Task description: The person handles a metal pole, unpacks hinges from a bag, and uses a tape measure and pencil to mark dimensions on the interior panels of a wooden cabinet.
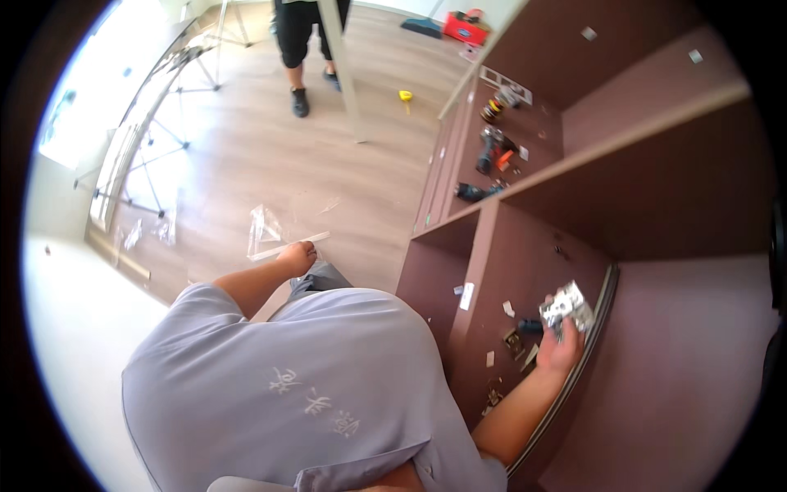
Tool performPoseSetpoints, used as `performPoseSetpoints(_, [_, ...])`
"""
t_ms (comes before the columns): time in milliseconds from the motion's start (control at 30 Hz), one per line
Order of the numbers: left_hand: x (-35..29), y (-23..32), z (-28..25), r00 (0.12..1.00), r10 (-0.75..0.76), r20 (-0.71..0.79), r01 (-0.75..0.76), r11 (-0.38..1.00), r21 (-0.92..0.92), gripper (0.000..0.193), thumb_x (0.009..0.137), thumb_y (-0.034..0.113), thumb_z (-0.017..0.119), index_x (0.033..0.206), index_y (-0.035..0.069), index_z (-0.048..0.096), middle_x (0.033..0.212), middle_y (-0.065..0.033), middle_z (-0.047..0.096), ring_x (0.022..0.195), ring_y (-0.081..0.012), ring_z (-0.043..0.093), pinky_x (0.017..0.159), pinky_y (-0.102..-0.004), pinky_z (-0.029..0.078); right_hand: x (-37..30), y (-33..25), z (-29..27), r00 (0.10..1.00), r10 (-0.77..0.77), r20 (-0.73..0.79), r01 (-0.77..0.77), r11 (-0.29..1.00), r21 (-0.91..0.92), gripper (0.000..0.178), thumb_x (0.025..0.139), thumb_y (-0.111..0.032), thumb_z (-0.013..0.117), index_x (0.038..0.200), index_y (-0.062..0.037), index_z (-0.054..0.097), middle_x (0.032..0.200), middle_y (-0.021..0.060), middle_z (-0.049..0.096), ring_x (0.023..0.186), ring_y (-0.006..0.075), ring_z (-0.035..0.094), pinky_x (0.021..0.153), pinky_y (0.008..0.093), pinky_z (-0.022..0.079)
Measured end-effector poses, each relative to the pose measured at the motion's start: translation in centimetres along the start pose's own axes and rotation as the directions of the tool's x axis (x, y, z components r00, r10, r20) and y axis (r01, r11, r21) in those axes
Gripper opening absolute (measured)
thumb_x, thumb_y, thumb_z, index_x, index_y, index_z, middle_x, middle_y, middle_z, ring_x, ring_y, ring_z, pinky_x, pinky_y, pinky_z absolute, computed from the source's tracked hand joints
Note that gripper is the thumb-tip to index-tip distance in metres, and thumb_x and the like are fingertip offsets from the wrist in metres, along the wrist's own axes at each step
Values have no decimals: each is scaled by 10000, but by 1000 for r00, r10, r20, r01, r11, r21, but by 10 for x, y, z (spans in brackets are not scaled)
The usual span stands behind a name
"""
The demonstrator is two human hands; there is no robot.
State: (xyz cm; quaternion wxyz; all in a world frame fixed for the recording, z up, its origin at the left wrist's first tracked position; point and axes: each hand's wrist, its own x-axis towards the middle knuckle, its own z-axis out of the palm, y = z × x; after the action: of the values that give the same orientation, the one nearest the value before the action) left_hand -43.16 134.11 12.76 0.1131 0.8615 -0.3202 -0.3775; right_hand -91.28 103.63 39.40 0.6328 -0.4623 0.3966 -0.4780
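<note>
Right hand [561, 349] gripped a shiny silver hardware piece [567, 305] over the brown cabinet panel [522, 254] — metal fittings [514, 343] and a dark tool [529, 326] lay near; left hand [298, 257] sat by the grey shirt [246, 361], fingers curled — could not tell whether it held anything. Drills [489, 149] lay farther along the cabinet; a person [297, 41] stood beyond.

Head-worn fisheye, facing down over wearer's torso [303, 385], close
</note>
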Motion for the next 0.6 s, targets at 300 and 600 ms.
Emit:
performPoseSetpoints(300, [-6,-159,-113,911,-393,-124,408,822,398,570,850,320,727,1373,123,616,1490,-139,503,1422,-342,431,1168,-548,334,-93,47,135,994,104,-30,-106,993,-59,335,991,-68,624,1305,31,561,1182,123,684,1044,244,681,941,406,554])
performPoseSetpoints(600, [34,-43,-236,917,386,95,-328,870,-368,375,1008,307,634,1275,46,661,1206,-159,718,1133,-283,682,995,-390,525,-97,126,358,930,227,291,-142,947,-287,280,1032,-191,641,1214,20,614,1017,6,665,925,88,600,841,268,503])
